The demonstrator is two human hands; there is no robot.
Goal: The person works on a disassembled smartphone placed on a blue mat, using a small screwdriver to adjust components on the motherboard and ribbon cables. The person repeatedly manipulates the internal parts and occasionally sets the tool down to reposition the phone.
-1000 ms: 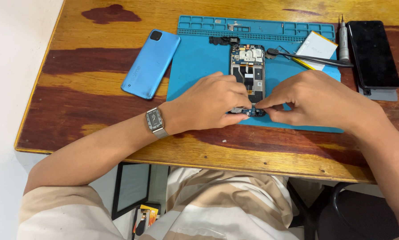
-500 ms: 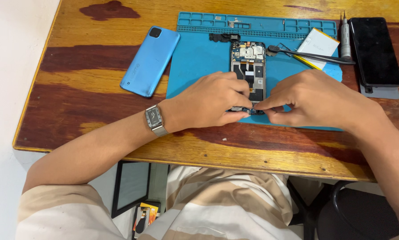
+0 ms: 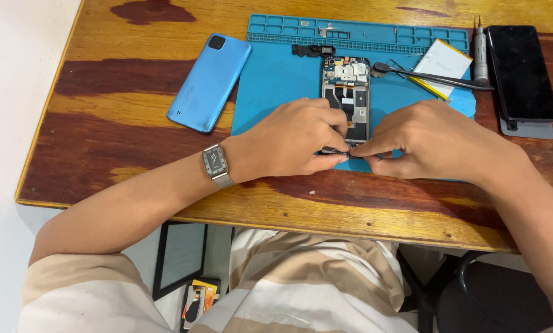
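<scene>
An opened phone body [image 3: 346,95] with bare circuit boards lies upright on a blue work mat [image 3: 276,80]. My left hand [image 3: 292,139] rests on the mat at the phone's lower left, fingers curled, pinching at the phone's bottom edge. My right hand [image 3: 433,142] comes in from the right, thumb and forefinger pinched at the same spot. Fingertips of both hands meet over a small dark part [image 3: 346,154] at the phone's lower end; most of that part is hidden. A silver wristwatch [image 3: 217,165] is on my left wrist.
A blue phone back cover [image 3: 210,82] lies left of the mat. Tweezers [image 3: 433,77], a white battery [image 3: 441,61] and a screwdriver [image 3: 479,49] lie at the mat's upper right. A black screen panel [image 3: 521,71] sits far right. The wooden table edge [image 3: 288,216] runs below my hands.
Both hands stay pinched at the phone's lower end with only slight finger shifts. The view has drifted a little.
</scene>
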